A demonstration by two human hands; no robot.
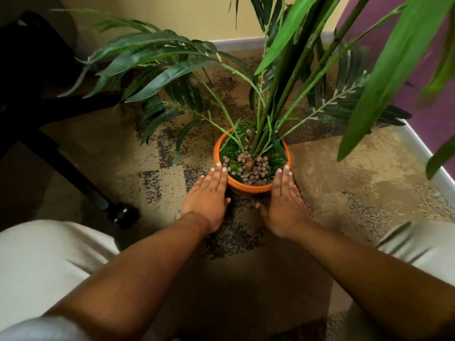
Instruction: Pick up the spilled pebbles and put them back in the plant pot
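Observation:
An orange plant pot [248, 188] stands on the carpet in the middle of the view. Several brown pebbles [256, 168] lie heaped inside it on green fake grass, around the stems of a tall leafy plant [270, 99]. My left hand [209, 193] rests flat against the pot's left side, fingers straight and together. On the pot's right side lies my right hand [285, 198], also flat with fingers extended. Both palms press the pot's wall between them. I see no loose pebbles on the floor; the carpet's dark speckles make that hard to tell.
A black office chair base [81, 178] with a caster [123, 212] stands to the left. White skirting [418, 148] and a purple wall close the right side; a yellow wall is behind. Long leaves hang over the pot. My knees in light trousers flank the bottom.

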